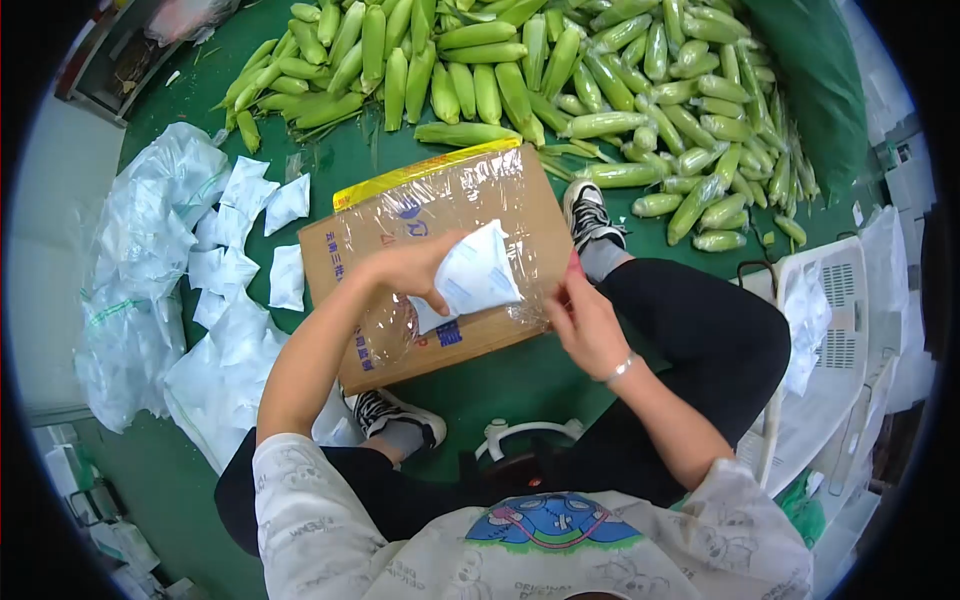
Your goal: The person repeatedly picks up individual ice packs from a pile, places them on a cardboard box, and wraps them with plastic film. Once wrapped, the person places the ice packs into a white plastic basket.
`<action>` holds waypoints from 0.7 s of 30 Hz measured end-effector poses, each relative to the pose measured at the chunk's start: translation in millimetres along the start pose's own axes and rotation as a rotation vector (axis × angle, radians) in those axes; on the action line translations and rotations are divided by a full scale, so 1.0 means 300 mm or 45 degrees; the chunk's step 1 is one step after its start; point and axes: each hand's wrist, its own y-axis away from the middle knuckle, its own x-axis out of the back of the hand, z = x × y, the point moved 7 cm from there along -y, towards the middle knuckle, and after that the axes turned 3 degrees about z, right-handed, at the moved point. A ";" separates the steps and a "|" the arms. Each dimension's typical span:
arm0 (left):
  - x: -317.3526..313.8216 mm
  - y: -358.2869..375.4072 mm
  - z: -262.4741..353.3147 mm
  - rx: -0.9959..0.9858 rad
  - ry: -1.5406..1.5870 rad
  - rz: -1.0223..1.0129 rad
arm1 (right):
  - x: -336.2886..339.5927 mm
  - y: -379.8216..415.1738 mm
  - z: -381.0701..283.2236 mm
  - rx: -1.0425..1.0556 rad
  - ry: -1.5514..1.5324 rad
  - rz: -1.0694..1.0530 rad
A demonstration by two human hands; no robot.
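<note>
My left hand [418,272] is closed on a white ice pack [482,272], a puffy pouch with faint blue marks. A second white edge shows under it. Beneath lies a cardboard box [545,215] with blue and red print and clear shiny film or tape over its top, tilted between my feet. At the box's right edge, my right hand [590,325] has its fingers drawn together by a small red patch. What it pinches there is too small to make out.
Husked green corn [480,75] is heaped at the back, with film-wrapped corn [690,120] to the right. Loose white packs [287,205] and a big clear plastic bag [140,270] lie left. A white plastic basket [845,330] stands right, beside my knee.
</note>
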 end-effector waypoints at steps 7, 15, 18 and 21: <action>0.174 0.039 -0.093 -0.014 0.259 0.344 | -0.173 0.023 0.181 0.175 0.382 -0.034; 0.023 -0.107 -0.064 -0.091 0.193 -0.177 | -0.115 -0.131 0.024 -0.344 -0.919 0.179; 0.043 -0.089 -0.018 0.016 0.011 -0.222 | -0.282 -0.264 0.059 -0.259 -0.338 0.054; 0.074 -0.029 -0.002 0.096 -0.663 0.169 | -0.318 -0.219 0.000 0.449 0.068 -0.001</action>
